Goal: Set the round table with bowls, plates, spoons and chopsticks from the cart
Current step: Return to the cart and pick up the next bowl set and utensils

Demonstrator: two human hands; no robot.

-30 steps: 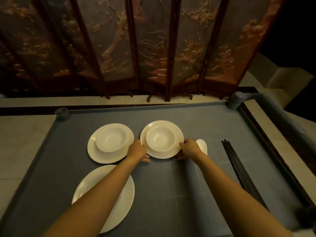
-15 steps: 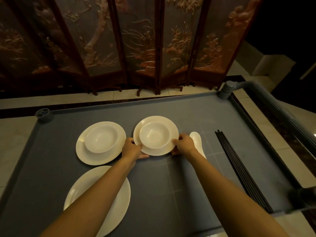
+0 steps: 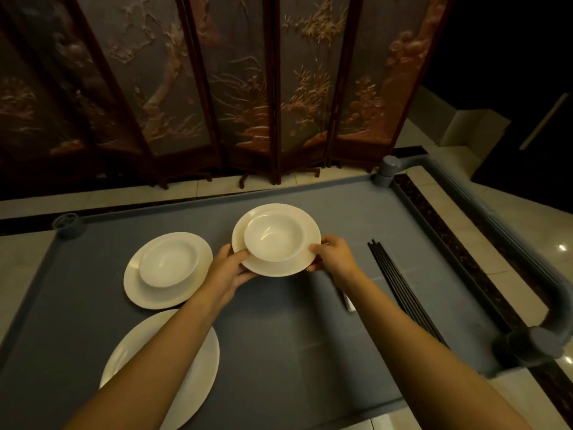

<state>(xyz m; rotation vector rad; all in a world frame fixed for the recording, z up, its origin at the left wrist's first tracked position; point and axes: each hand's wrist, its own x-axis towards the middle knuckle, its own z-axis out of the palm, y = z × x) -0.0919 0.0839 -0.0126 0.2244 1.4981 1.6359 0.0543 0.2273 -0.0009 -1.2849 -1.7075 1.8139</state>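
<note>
A white plate (image 3: 273,265) with a white bowl (image 3: 274,235) on it is raised above the grey cart top (image 3: 294,336). My left hand (image 3: 231,268) grips the plate's left rim and my right hand (image 3: 333,256) grips its right rim. A second plate (image 3: 173,293) carrying a bowl (image 3: 169,262) sits on the cart to the left. A large empty plate (image 3: 198,367) lies near the front left, partly under my left forearm. Black chopsticks (image 3: 400,283) lie at the right. A white spoon (image 3: 347,301) is mostly hidden by my right forearm.
The cart has a raised rim, grey corner posts (image 3: 387,172) and a push handle (image 3: 508,231) along its right side. A carved folding screen (image 3: 248,88) stands on the tiled floor just behind the cart.
Both hands closed on the rims of the middle plate and lifted it, with its bowl, off the cart top. The view shifted slightly left.
</note>
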